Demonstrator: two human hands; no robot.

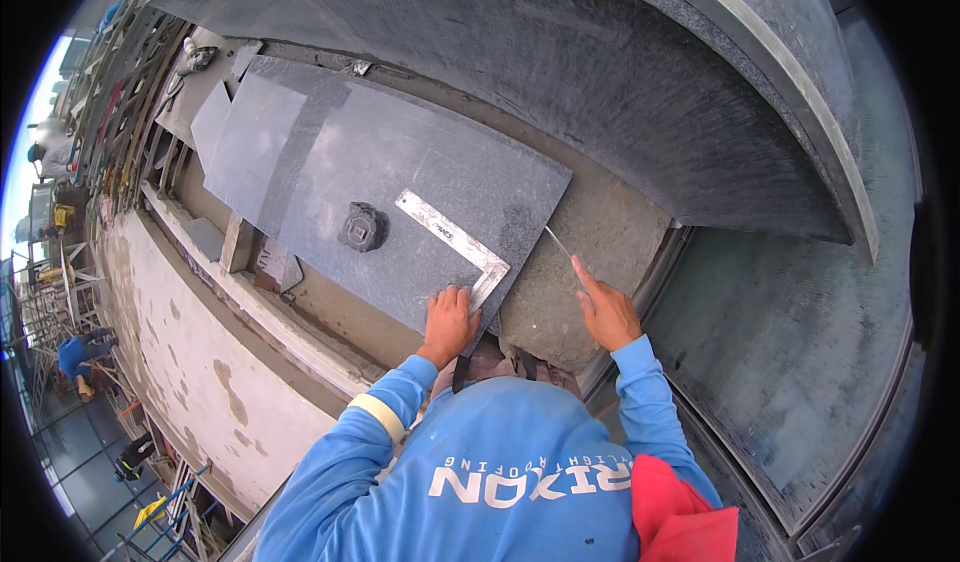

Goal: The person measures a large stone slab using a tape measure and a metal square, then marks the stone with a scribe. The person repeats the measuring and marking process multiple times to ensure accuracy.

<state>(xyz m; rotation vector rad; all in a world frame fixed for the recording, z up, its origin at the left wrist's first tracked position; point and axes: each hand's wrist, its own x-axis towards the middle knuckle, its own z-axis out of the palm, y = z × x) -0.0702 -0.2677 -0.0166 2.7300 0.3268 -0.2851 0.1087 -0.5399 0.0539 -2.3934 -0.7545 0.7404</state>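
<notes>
My left hand [447,322] lies flat with fingers spread on the near corner of the grey stone slab [400,177], pressing down the short leg of the metal square [455,240], while my right hand [605,312] pinches a thin metal scriber [557,242] whose tip meets the slab's right edge, just beside the square. The slab rests on the rough concrete bench [590,232], with a round black tape measure [361,228] sitting on it past the square. Farther off, a big curved dark slab [560,62] arches over.
</notes>
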